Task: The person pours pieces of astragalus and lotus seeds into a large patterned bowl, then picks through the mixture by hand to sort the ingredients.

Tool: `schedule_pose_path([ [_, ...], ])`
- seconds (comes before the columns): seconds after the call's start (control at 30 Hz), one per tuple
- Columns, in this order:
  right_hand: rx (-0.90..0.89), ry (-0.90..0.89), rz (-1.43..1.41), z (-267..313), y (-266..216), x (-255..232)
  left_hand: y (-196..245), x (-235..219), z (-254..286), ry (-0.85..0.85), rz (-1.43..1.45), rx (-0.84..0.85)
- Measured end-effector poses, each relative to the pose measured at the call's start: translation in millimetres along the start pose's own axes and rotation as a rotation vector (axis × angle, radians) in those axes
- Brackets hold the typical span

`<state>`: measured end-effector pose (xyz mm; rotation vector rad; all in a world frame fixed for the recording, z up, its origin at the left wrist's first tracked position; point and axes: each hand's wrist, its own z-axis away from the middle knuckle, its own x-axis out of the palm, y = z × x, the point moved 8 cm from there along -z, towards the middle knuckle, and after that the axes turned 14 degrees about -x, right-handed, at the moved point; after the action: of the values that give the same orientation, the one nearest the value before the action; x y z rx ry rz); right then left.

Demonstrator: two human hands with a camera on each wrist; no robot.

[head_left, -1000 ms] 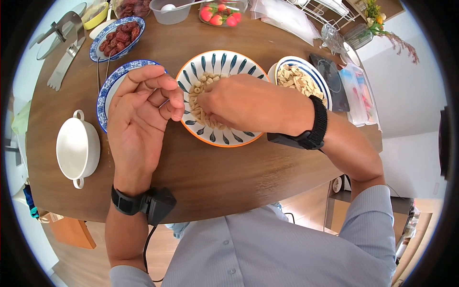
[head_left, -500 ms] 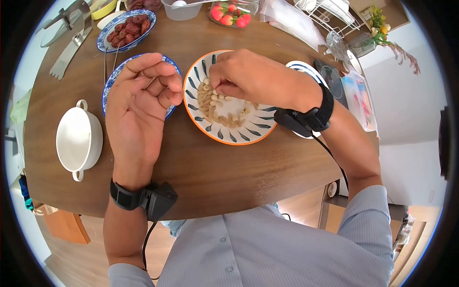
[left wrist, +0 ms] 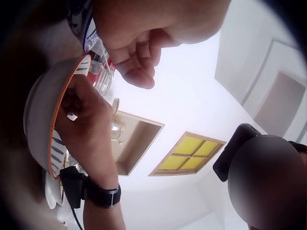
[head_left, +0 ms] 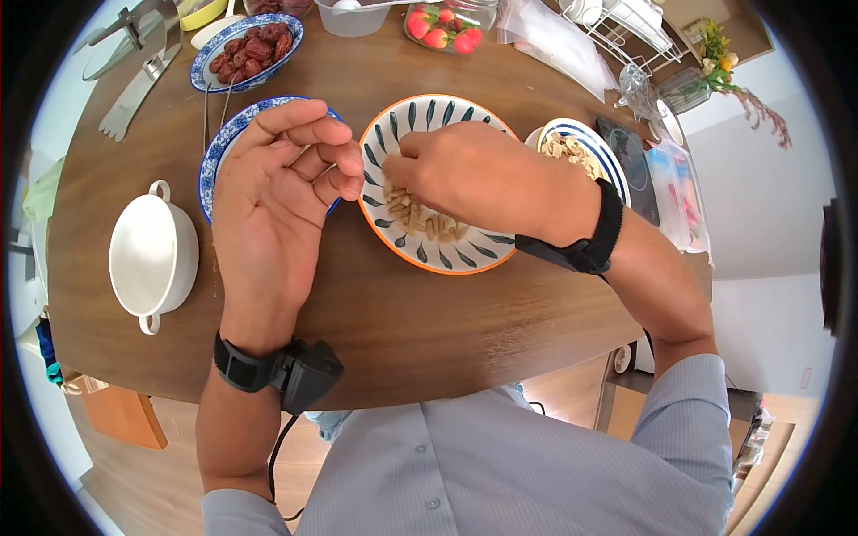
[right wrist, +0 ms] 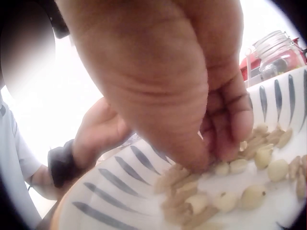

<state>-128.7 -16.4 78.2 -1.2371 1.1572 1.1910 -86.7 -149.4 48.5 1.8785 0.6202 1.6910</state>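
Observation:
My right hand (head_left: 483, 179) reaches down into a white bowl (head_left: 465, 259) with dark leaf strokes and an orange rim. In the right wrist view its thumb and fingertips come together among round, cream lotus seeds (right wrist: 253, 196) and slender tan pieces (right wrist: 180, 211). A pale seed shows between the curled fingers in the left wrist view. My left hand (head_left: 277, 201) hovers palm up at the bowl's left, fingers loosely bent and the visible palm bare. Behind it, a blue-and-white plate (head_left: 211, 165) is partly covered.
At the left stands a white two-handled pot (head_left: 152, 259). Red dates fill a blue-patterned dish (head_left: 201, 76) at the back left. A bowl of pale slices (head_left: 572, 152) is to the right, near a black scale (head_left: 639, 179). Strawberries sit in a jar (head_left: 487, 13) at the back.
My right hand lifted off the bowl's contents half a second ago, then came back down to the bowl's left part. The left hand keeps its pose.

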Motion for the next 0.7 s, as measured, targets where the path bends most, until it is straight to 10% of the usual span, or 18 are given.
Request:
schedule_pose_path([
  [0.43, 0.025, 0.284, -0.309, -56.8, 28.9, -97.4, -15.3, 3.6, 0.4, 0.026, -0.023, -0.101],
  [0.6, -0.447, 0.420, -0.474, -175.4, -13.8, -92.8, -35.9, 32.4, 9.3, -0.174, -0.082, -0.259],
  [0.67, -0.811, 0.209, -0.341, -208.0, -55.2, -65.2, -48.9, 38.6, 13.0, -0.149, -0.100, -0.441],
  [0.7, -0.687, 0.054, -0.376, -217.0, -64.1, -53.9, -55.2, 38.8, 11.7, -0.197, -0.126, -0.497],
])
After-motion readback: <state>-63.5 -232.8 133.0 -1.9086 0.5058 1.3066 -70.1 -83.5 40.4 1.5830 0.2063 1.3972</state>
